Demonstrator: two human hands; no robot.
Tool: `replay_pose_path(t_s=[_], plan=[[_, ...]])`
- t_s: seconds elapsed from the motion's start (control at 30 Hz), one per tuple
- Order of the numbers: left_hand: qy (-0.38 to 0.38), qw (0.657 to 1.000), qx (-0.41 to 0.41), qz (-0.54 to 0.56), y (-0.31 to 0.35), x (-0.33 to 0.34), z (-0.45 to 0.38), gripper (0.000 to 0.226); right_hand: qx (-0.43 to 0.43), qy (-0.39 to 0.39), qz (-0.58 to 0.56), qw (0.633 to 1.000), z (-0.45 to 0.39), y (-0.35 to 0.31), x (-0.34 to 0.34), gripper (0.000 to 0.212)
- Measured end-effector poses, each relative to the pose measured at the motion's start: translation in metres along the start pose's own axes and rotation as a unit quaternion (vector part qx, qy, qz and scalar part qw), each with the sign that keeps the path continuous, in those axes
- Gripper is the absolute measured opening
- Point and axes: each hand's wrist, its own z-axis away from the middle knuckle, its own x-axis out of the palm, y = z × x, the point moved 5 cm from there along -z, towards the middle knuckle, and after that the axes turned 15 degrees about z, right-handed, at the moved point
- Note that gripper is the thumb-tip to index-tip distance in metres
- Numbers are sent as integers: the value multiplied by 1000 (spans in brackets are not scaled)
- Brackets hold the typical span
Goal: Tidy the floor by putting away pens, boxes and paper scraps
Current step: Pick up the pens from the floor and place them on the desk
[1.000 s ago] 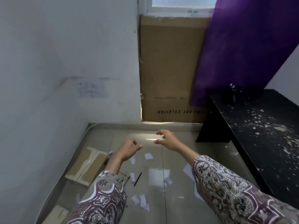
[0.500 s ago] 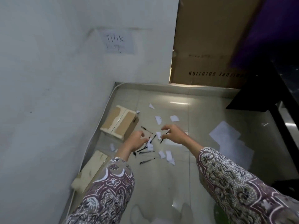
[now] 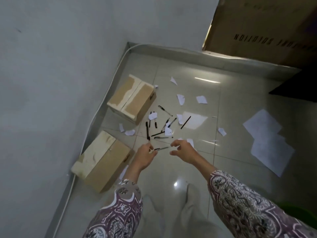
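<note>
Several black pens [image 3: 155, 124] lie scattered on the glossy tiled floor among small white paper scraps [image 3: 180, 99]. One pen [image 3: 162, 148] lies between my two hands. My left hand [image 3: 145, 156] hovers with loosely curled fingers, its fingertips over that pen's left end; a grip is not visible. To the right of the same pen, my right hand [image 3: 184, 152] is spread, fingers bent, holding nothing. Two small cardboard boxes stand by the left wall, one [image 3: 132, 98] farther off and one [image 3: 103, 160] beside my left forearm.
Larger white sheets [image 3: 267, 143] lie on the floor to the right, and another sheet [image 3: 194, 120] lies under a pen. A big cardboard carton [image 3: 265, 28] leans in the far corner. Dark furniture [image 3: 295, 86] stands at the right. A white cable [image 3: 96, 114] runs along the wall's foot.
The view has tipped down from the wall and carton to the floor. Both hands have dropped toward the pens and now frame one pen.
</note>
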Motion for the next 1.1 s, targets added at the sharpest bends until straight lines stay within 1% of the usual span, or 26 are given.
replay_pose_path(t_s=[0.13,0.23,0.4,0.57,0.7,0.83,0.93,1.0,1.03,1.1], plan=[[18,1000,-5,13,-55,32,-58,29,-6,-7,31,999,-71,35,43,36],[44,999,8,23,-102,56,-113,28,-31,-7,69,997,-133,59,76,37],[56,997,36,-32,-176,91,-203,31,-86,-3,122,989,-232,90,126,37],[74,991,68,-83,-234,116,-280,33,-163,24,229,959,-316,111,164,40],[88,986,94,-106,-266,130,-324,32,-231,30,299,925,-351,120,183,38],[94,981,111,-130,-287,143,-348,31,-267,44,344,899,-364,134,199,37],[84,977,114,-159,-292,153,-361,37,-285,42,363,886,-368,148,212,38],[69,970,120,-198,-296,164,-366,40,-290,35,371,881,-369,158,220,37],[64,964,124,-225,-299,170,-368,38,-289,28,378,879,-369,163,222,37],[76,951,138,-265,-305,177,-368,27,-285,22,386,877,-370,170,224,37]])
